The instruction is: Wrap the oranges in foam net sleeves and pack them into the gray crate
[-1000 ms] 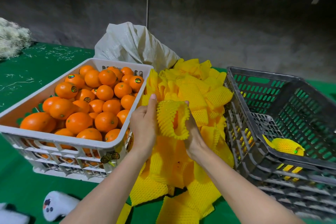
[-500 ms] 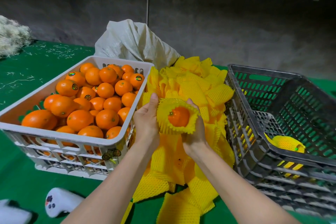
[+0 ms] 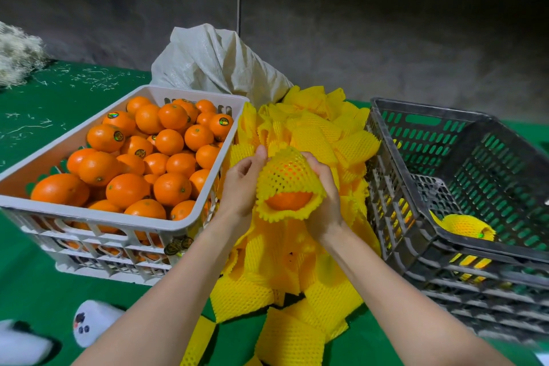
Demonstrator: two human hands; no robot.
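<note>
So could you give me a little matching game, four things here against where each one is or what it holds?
Things:
1. white plastic crate
2. gray plastic crate
3. white woven sack
4. yellow foam net sleeve over an orange

States:
A. holds a wrapped orange
B. gripped by the left hand and right hand
C. full of bare oranges
D. behind the yellow sleeve pile

Pairs: 1-C, 2-A, 3-D, 4-B

Left wall of the gray crate (image 3: 389, 187) blocks my level path; above its rim, passage is open. Inside it, one wrapped orange (image 3: 466, 226) fills the near corner.
</note>
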